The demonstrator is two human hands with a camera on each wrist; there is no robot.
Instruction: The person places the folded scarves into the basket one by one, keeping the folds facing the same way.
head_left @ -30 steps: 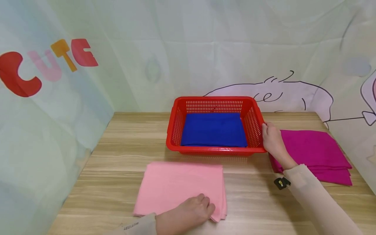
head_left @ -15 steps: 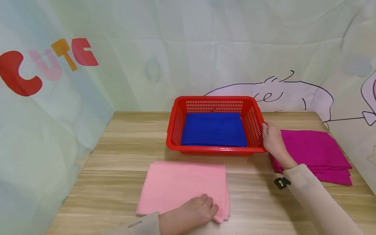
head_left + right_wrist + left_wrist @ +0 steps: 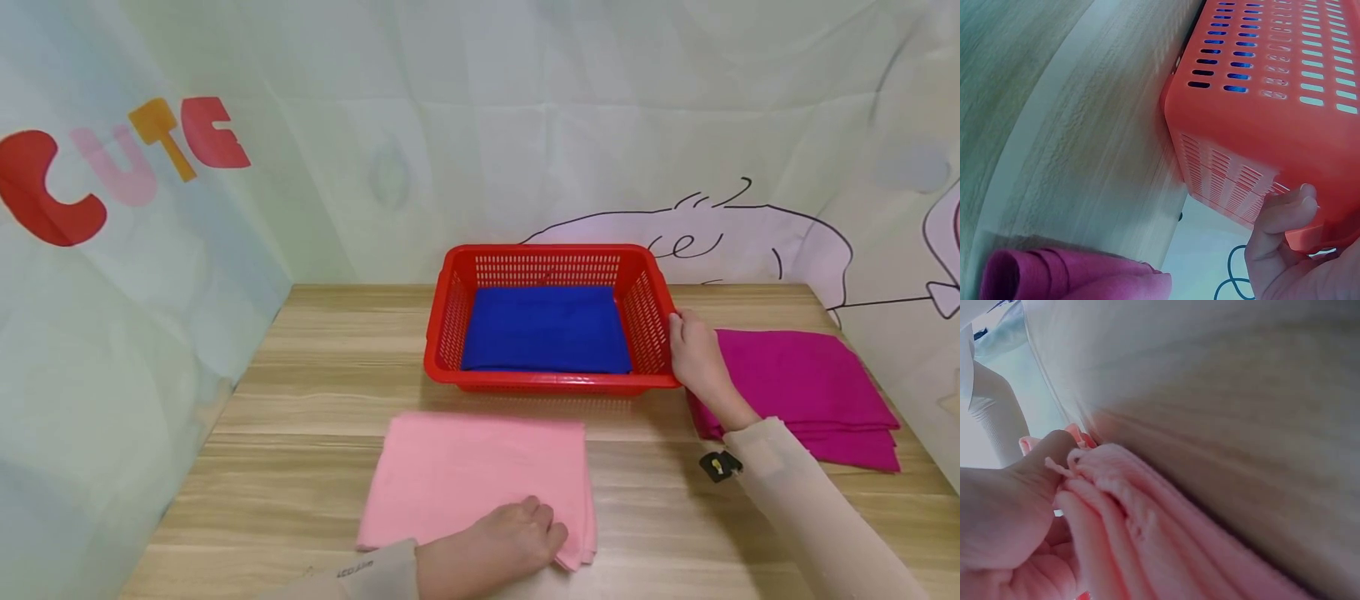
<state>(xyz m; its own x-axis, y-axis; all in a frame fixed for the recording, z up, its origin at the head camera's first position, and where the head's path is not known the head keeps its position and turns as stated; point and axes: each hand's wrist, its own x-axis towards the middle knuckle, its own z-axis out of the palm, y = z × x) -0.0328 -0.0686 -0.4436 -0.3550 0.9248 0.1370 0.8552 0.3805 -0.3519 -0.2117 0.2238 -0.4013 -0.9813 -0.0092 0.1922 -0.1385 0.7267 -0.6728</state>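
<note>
A folded pink cloth [image 3: 465, 467] lies on the table in front of the basket. My left hand [image 3: 510, 542] grips its near right edge, and the left wrist view shows the stacked layers of pink cloth [image 3: 1141, 519] between thumb and fingers. Behind it stands a red plastic basket [image 3: 555, 380] with slotted walls. At the basket's right rim, my right hand [image 3: 697, 358] holds on with curled fingers, also seen from the side on the basket wall [image 3: 1260, 125]. Inside the basket, flat on its bottom, is a folded blue cloth [image 3: 546, 329].
To the right of the basket, partly behind my right forearm, lies a folded magenta cloth [image 3: 810, 379]. A wood-grain table [image 3: 300, 400] carries everything. Its back and left sides meet a printed fabric backdrop [image 3: 360, 125].
The pink cloth has slid a little to the right along with my left hand. My right hand and the basket have stayed in place.
</note>
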